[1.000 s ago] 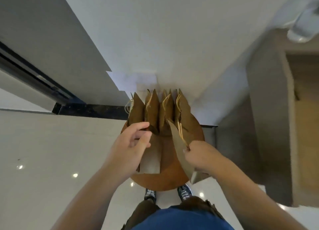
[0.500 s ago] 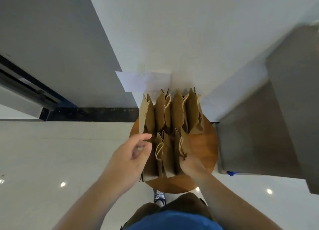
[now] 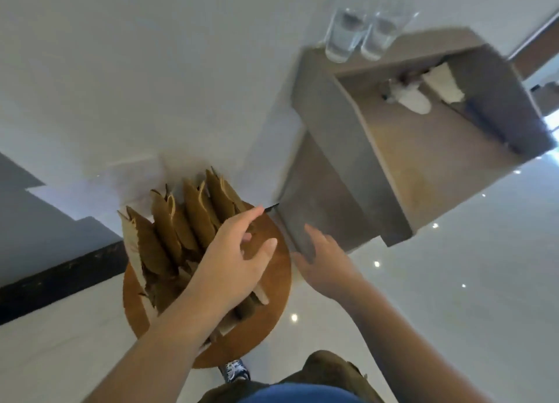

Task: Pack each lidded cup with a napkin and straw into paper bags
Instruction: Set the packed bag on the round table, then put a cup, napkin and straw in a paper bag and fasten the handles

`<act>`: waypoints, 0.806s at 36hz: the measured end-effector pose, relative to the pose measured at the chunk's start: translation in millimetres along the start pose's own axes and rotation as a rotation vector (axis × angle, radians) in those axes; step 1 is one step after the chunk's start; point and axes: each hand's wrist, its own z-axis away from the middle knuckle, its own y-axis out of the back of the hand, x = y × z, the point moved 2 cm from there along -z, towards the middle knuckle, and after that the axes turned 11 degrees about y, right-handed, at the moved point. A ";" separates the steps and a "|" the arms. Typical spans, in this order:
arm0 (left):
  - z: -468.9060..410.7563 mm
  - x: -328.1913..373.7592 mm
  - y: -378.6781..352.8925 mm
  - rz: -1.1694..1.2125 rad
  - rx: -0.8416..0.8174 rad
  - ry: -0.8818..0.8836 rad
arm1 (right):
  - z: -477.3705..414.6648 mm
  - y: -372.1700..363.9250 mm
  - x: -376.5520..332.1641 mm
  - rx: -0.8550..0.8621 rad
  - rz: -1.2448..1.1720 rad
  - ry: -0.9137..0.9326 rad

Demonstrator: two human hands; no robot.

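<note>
While the left hand (image 3: 233, 263) hung open over the bags (image 3: 166, 236), the right hand (image 3: 329, 269) spread empty between table rim (image 3: 281, 297) and cabinet (image 3: 332, 215).

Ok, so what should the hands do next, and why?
Probably reach the right hand up to one of the clear cups on the grey shelf unit. The right hand and the left hand are both open and empty, the paper bags already stand on the round wooden table, and no cup is near them yet.
</note>
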 end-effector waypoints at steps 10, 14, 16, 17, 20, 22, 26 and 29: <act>-13.1 103.3 -87.2 -0.081 -0.083 -0.301 | 73.8 118.6 44.0 0.408 -0.026 0.058; -15.4 139.9 -123.4 -0.118 -0.136 -0.308 | 85.1 140.1 91.5 0.475 -0.048 0.030; -17.9 156.6 -143.6 -0.154 -0.138 -0.314 | 88.4 149.6 118.4 0.487 -0.067 0.009; -19.4 164.6 -154.7 -0.169 -0.136 -0.312 | 90.0 154.0 132.5 0.488 -0.080 -0.002; -24.9 185.5 -187.1 -0.197 -0.127 -0.293 | 90.7 166.6 175.0 0.490 -0.092 0.000; -29.1 202.7 -218.3 -0.220 -0.107 -0.292 | 89.4 180.7 213.3 0.488 -0.117 0.008; -38.9 226.7 -279.5 -0.217 -0.035 -0.288 | 77.4 214.1 290.6 0.485 -0.148 0.046; -49.6 242.4 -329.5 -0.205 0.024 -0.269 | 66.7 245.3 347.6 0.486 -0.174 0.079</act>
